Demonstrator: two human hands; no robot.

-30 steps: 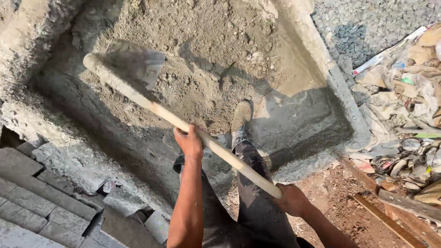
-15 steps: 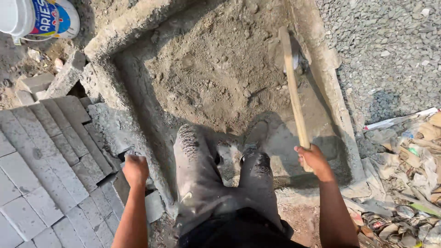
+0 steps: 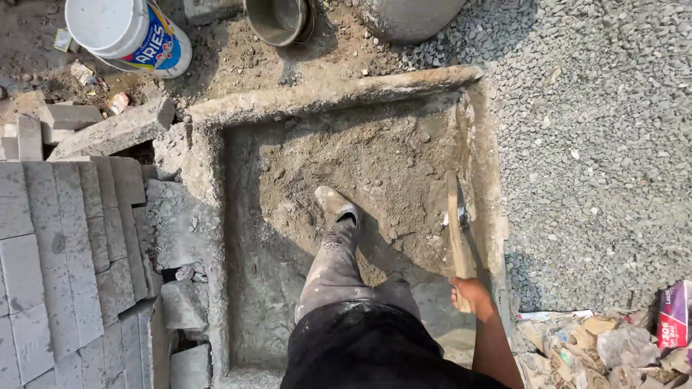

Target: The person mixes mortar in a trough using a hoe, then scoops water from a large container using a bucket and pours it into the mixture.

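The right hand (image 3: pixel 468 292) is gripping a wooden tool handle (image 3: pixel 457 230) just ahead of it, the left hand is showing nowhere, and the dry sand-cement heap (image 3: pixel 360 166) beyond is lying largely unmixed.

An outdoor building site, on bare ground. A low-walled mixing pit (image 3: pixel 339 97) crusted with cement holds a heap of sandy mix (image 3: pixel 360 166). Grey gravel (image 3: pixel 598 144) spreads along one side, stacked concrete blocks (image 3: pixel 65 245) along the other. A white bucket (image 3: pixel 122 32) and a metal pail (image 3: pixel 277 18) stand on the dirt beyond, and torn paper sacks (image 3: pixel 605 342) lie crumpled by the gravel.
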